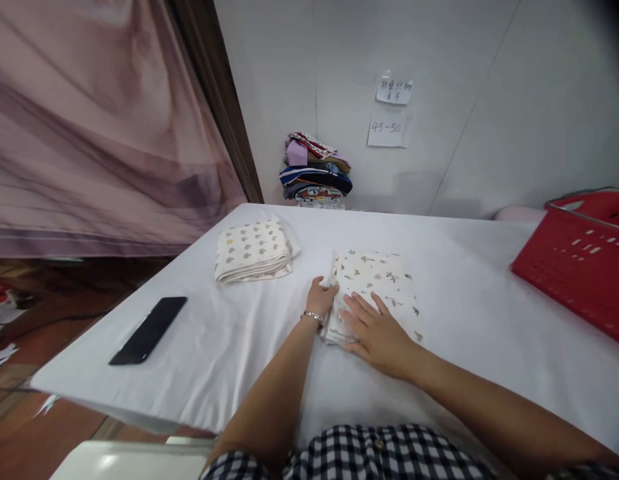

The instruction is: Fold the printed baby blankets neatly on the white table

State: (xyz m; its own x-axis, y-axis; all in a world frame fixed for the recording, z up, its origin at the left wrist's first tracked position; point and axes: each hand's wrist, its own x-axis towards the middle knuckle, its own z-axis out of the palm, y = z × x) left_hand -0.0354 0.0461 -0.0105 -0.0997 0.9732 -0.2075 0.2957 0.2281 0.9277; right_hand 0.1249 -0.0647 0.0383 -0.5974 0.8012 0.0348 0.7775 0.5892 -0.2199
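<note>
The right hand (377,337) was open and flat on the near left part of the folded leaf cloth (379,267). The left hand (320,298) was at the cloth's left edge; I could not tell if it gripped. Both of the 2 hands touched it. Most of the cloth lay ahead and right, on the white tabletop (459,287). Its longer side was hard to tell.

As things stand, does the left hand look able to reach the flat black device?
Probably yes: the left hand touches the printed cloth, but only white tablecloth appears between that hand and the device.
</note>
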